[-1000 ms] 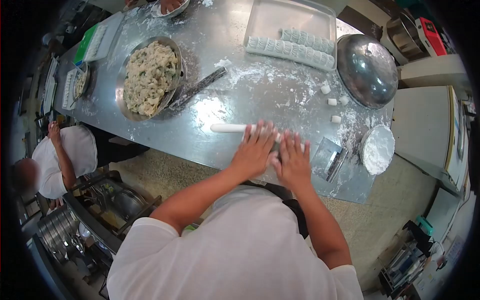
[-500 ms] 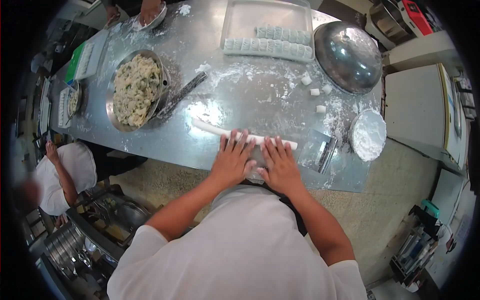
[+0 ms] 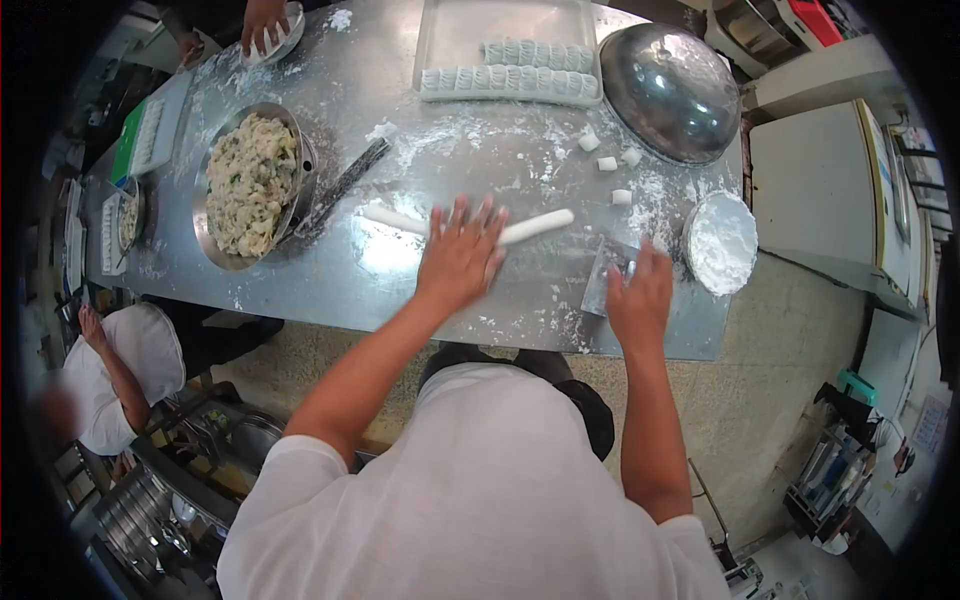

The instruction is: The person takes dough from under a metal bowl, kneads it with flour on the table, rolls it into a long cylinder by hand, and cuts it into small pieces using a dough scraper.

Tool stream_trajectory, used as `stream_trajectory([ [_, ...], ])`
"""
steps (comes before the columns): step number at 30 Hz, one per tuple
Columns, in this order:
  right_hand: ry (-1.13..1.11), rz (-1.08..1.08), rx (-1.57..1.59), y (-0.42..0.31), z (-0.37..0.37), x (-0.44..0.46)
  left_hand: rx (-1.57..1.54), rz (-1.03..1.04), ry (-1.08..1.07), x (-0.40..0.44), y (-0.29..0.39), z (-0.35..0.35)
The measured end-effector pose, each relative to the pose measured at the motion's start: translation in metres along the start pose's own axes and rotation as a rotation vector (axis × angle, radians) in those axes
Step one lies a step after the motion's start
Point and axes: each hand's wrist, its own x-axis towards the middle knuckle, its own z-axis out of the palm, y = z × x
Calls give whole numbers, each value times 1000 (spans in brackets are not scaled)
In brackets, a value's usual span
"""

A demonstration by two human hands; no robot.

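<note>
A long white dough rope (image 3: 540, 226) lies across the floured metal table, slightly bent. My left hand (image 3: 460, 255) rests flat on its middle, fingers spread, hiding that stretch of the dough. To the right, my right hand (image 3: 642, 295) is over a flat metal dough scraper (image 3: 597, 285), with thumb and fingers apart. The hand covers most of the scraper's handle, so contact with it is unclear. Several small cut dough pieces (image 3: 607, 164) sit beyond the scraper, dusted with flour.
A bowl of flour (image 3: 722, 245) stands at the right edge. An upturned metal bowl (image 3: 672, 92) and a tray of dumplings (image 3: 510, 84) are at the back. Left are a bowl of filling (image 3: 250, 185) and a dark stick (image 3: 345, 185). Co-workers' hands (image 3: 265, 25) show at the far side.
My right hand has left the dough rope and moved right to the scraper. My left hand stays on the rope, whose right end now angles away from me. The view has shifted slightly.
</note>
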Motion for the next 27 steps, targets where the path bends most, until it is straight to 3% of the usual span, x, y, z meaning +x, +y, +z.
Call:
stream_trajectory([
  [2, 22, 63, -59, 18, -3, -35, 52, -34, -57, -32, 16, -5],
  [4, -167, 340, 38, 24, -6, -54, 1, -26, -46, -29, 28, -11],
  [6, -115, 325, 79, 35, 11, -60, -84, 57, 63, -14, 40, -9],
  [11, -86, 395, 167, 47, 16, -43, -270, 102, -19, 40, 51, 2],
  [13, -312, 671, 267, 41, 1, -33, -269, 109, -40, 42, 53, 4],
  [14, -311, 673, 269, 47, 5, -35, -306, 115, -20, 42, 52, 3],
  [16, -125, 851, 995, 58, 15, -48, -341, 113, -7, 38, 52, 1],
  [17, -128, 854, 997, 54, 14, -51, -359, 106, 6, 35, 53, -2],
  [19, -18, 546, 939, 31, 2, -53, -378, 99, 15, 31, 57, -2],
  [20, -20, 548, 940, 20, -4, -53, -362, 89, 28, 31, 58, -1],
  [22, -90, 249, 809, -4, -15, -52, -345, 75, 38, 28, 59, 0],
  [23, -91, 252, 809, -17, -17, -53, -327, 72, 47, 28, 60, 1],
  [25, 75, -95, 388, -41, -19, -54, -313, 74, 53, 27, 62, 2],
  [27, 6, -86, 382, -56, -19, -58, -273, 89, 72, 26, 58, 2],
])
